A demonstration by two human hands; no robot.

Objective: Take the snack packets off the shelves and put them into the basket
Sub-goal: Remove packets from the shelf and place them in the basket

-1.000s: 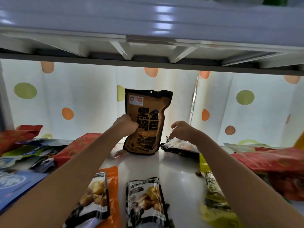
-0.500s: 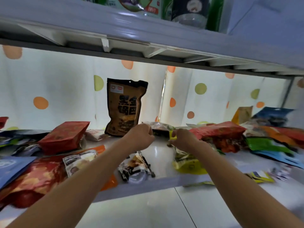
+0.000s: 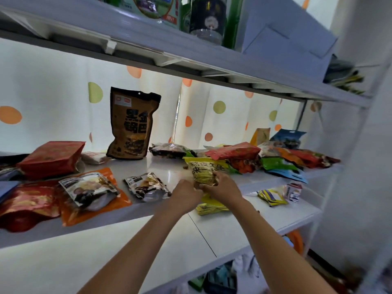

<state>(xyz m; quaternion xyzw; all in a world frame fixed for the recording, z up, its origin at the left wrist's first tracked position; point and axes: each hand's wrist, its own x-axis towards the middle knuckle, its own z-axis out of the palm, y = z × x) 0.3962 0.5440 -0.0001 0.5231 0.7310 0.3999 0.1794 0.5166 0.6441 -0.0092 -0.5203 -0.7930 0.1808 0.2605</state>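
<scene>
Yellow crinkly foil snack packet (image 3: 202, 171) lifted just above white shelf (image 3: 169, 166), near its front edge; right hand (image 3: 222, 185) grips packet's lower end, left hand (image 3: 185, 193) curled against it. Likely light, soft, slippery: hold by sealed edges. Half second earlier, both hands lower, packet flat on shelf.

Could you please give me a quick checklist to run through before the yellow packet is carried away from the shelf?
1. Right hand has a grip on the yellow packet: ok.
2. Left hand also holds the packet's lower end: cannot tell, the contact is hidden.
3. Packet lifted off the shelf: ok.
4. No neighbouring packet dragged along: ok; the second yellow packet lies apart below.
5. Basket in view for the drop: not ok, none visible.
</scene>
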